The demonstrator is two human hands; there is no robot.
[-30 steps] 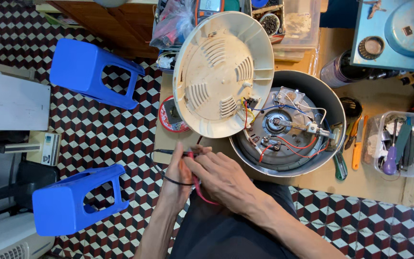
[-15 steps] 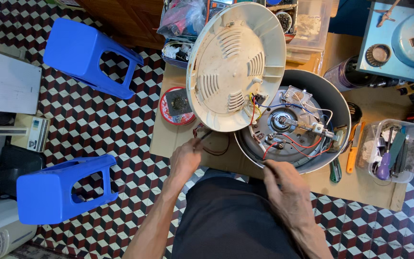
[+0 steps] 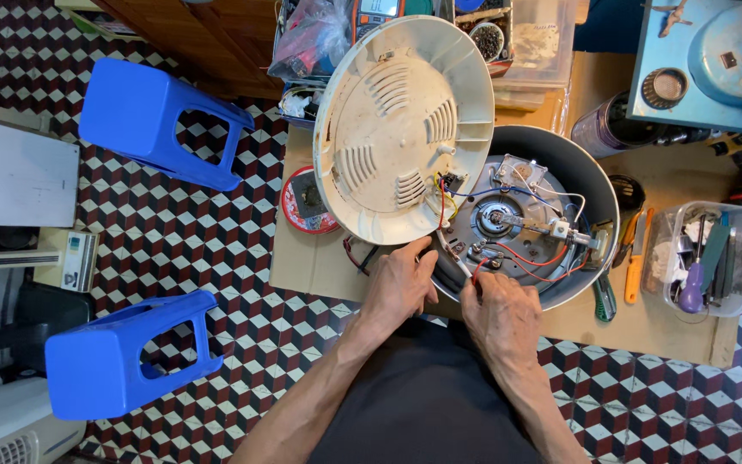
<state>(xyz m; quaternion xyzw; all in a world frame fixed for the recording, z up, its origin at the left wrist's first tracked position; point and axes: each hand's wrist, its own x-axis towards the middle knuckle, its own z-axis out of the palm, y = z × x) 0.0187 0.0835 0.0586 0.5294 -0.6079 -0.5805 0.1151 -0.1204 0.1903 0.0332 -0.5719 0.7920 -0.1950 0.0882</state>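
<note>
Wires (image 3: pixel 508 256), red, white and yellow, ran across the exposed underside of a round grey cooker body (image 3: pixel 543 215) that lay upturned on a sheet of cardboard (image 3: pixel 663 318) on the tiled floor (image 3: pixel 173 232). Its cream base cover (image 3: pixel 401 129), round and slotted with vents, stood tilted up against the body's left rim, tethered by a few of those leads. The left hand (image 3: pixel 398 288) rested at the near rim just below the cover, its fingers curled loosely towards a thin probe-like tip (image 3: pixel 457 258); whether they pinched it could not be told. The right hand (image 3: pixel 501 311) sat just beside it at the rim, fingers bent closed around the end of a red wire (image 3: pixel 479 268).

A red round tin (image 3: pixel 307 202) lay left of the cover on the cardboard. To the right were an orange-handled tool (image 3: pixel 635 262), a green-handled cutter (image 3: pixel 605 301) and a clear plastic tub (image 3: pixel 710 258) holding screwdrivers. 2 blue plastic stools (image 3: pixel 161 120) lay on the floor at the left, 1 above the other in the view. A light-blue appliance (image 3: pixel 714 60) stood at the upper right, and clear boxes of small parts (image 3: pixel 508 34) sat beyond the cover.
</note>
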